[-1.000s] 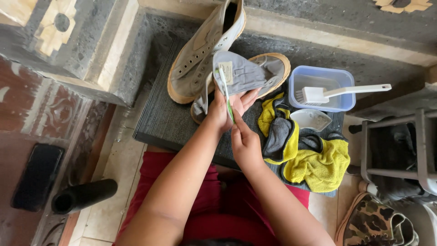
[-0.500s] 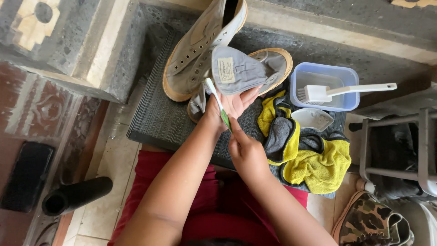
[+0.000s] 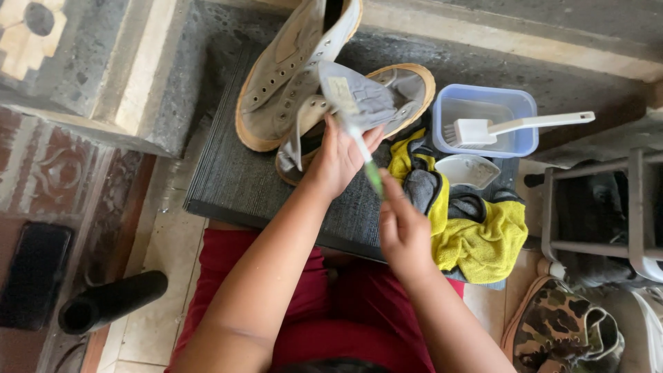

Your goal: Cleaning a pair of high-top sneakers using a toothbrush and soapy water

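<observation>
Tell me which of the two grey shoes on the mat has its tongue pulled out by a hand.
The nearer shoe, lying against the yellow cloth. The left hand holds its tongue up; the other shoe, farther back, goes untouched.

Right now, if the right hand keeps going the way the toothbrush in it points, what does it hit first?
Most likely the grey shoe tongue that the left hand holds up. The right hand aims the green toothbrush up and left, its head at or on the tongue's underside; actual contact is unclear in the head view.
</observation>
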